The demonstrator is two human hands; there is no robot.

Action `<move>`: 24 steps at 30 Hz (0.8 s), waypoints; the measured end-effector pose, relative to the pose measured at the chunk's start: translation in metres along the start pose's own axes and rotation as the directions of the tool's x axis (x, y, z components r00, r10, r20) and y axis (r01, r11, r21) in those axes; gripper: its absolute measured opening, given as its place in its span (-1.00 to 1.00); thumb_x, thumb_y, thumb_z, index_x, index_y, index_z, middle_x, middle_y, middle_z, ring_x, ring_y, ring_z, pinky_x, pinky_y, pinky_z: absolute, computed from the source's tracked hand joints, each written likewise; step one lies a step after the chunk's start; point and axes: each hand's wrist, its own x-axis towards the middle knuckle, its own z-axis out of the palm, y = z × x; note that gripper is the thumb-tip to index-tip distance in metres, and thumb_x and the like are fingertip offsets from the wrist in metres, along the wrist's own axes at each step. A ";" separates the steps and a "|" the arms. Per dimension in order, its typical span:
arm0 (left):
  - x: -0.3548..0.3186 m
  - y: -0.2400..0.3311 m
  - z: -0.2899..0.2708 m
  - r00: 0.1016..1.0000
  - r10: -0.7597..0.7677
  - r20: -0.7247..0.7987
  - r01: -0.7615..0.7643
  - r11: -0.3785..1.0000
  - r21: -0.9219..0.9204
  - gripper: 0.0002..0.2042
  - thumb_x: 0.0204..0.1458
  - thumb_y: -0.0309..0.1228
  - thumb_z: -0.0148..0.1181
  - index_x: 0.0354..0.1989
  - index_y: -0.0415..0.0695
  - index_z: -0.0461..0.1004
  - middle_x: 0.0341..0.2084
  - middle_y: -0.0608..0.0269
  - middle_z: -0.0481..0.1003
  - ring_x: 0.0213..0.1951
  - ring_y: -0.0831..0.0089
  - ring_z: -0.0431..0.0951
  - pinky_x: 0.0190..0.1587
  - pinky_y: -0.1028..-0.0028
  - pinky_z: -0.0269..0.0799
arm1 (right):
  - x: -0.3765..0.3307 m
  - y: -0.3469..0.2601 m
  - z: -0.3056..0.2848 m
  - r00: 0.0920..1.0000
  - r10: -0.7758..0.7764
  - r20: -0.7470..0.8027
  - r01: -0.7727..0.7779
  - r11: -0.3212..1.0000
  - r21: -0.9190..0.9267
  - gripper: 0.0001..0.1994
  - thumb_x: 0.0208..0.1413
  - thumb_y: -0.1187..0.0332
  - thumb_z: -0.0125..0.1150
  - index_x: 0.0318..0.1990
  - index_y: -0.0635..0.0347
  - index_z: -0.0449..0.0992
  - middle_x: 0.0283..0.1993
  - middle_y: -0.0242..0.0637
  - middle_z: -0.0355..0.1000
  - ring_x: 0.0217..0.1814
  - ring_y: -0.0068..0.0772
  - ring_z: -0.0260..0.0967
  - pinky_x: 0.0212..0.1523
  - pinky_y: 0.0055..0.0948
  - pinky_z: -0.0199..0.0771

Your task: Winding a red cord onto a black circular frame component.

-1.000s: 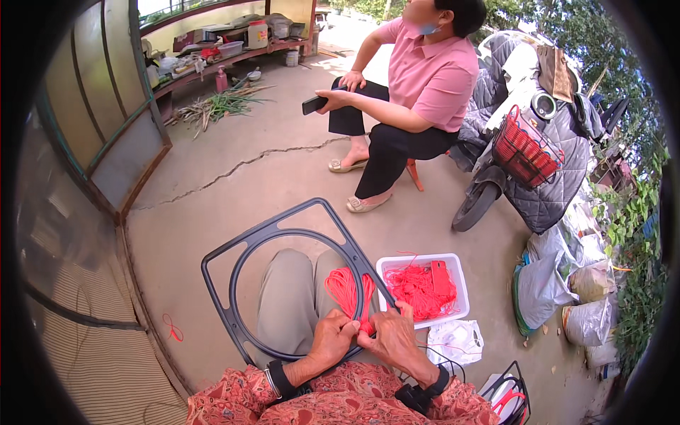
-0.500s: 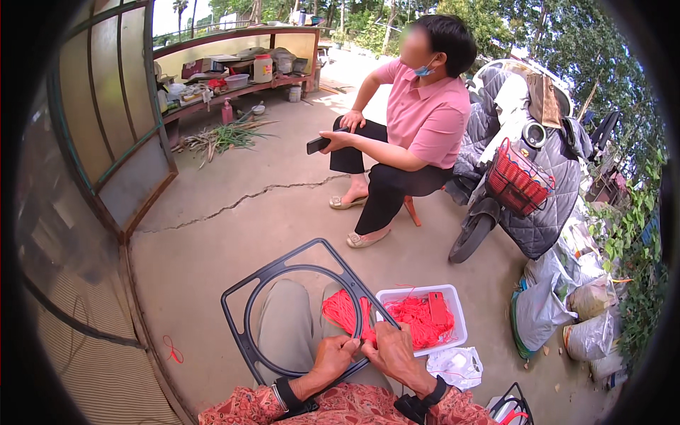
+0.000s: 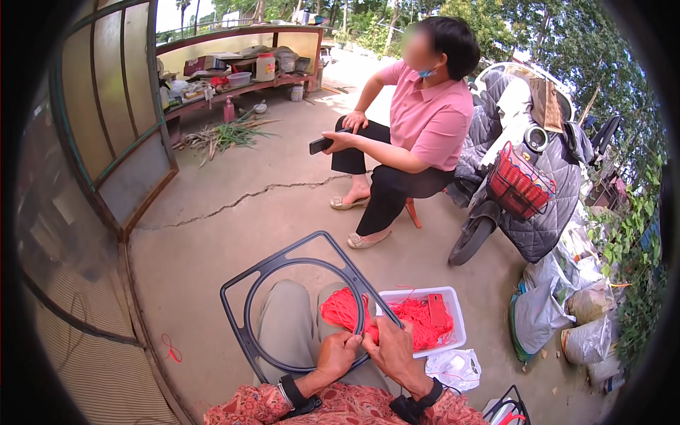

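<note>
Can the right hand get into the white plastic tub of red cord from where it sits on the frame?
Probably yes. The right hand rests on the dark grey plastic frame, with the white plastic tub just to its right, open-topped, with nothing between them. The left hand also grips the frame.

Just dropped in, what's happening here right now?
A seated person has a dark plastic frame with a round opening lying across their knees. Both hands are at its near rim: the left hand and right hand pinch red cord against it. More red cord fills a white tub on the concrete floor at their right. Opposite, another person sits holding a phone, beside a covered scooter.
</note>
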 end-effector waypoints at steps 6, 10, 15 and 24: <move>0.004 -0.017 -0.001 0.999 0.016 -0.033 -0.013 0.997 0.070 -0.72 0.09 -0.33 0.18 -0.54 -0.30 0.49 -0.71 0.13 0.44 -0.63 0.48 0.41 -0.52 0.37 0.32 | 0.032 0.007 0.001 0.850 0.431 0.302 -0.517 0.792 0.326 -0.63 0.02 0.22 0.16 -0.04 0.20 0.39 -0.39 -0.08 0.52 -0.40 -0.01 0.46 -0.22 -0.09 0.28; 0.000 -0.023 -0.003 0.996 -0.067 -0.063 0.067 0.998 0.000 -0.72 0.04 -0.29 0.19 -0.53 -0.29 0.47 -0.63 -0.12 0.42 -0.56 -0.03 0.44 -0.47 0.15 0.30 | 0.036 -0.009 -0.022 0.920 0.260 0.293 -0.290 0.955 0.064 -0.68 -0.01 0.25 0.19 -0.14 0.23 0.43 -0.43 -0.08 0.49 -0.39 0.02 0.47 -0.30 -0.07 0.34; 0.005 -0.030 -0.006 0.992 -0.119 -0.041 0.113 0.985 -0.127 -0.73 0.04 -0.31 0.20 -0.55 -0.29 0.49 -0.67 -0.09 0.43 -0.63 0.12 0.45 -0.50 0.18 0.30 | 0.015 -0.032 -0.042 0.956 0.042 0.291 -0.085 0.987 0.134 -0.73 -0.06 0.26 0.31 -0.24 0.20 0.50 -0.47 -0.10 0.46 -0.45 -0.03 0.46 -0.40 -0.20 0.41; 0.007 -0.038 -0.008 0.990 -0.138 -0.041 0.132 0.983 -0.125 -0.79 0.10 -0.39 0.14 -0.47 -0.29 0.53 -0.60 -0.10 0.47 -0.58 0.23 0.48 -0.42 0.24 0.37 | 0.005 -0.017 -0.023 0.886 -0.098 0.454 -0.168 0.843 0.511 -0.46 -0.07 0.24 0.42 0.10 0.13 0.43 -0.18 -0.17 0.33 -0.02 -0.14 0.29 -0.04 -0.25 0.32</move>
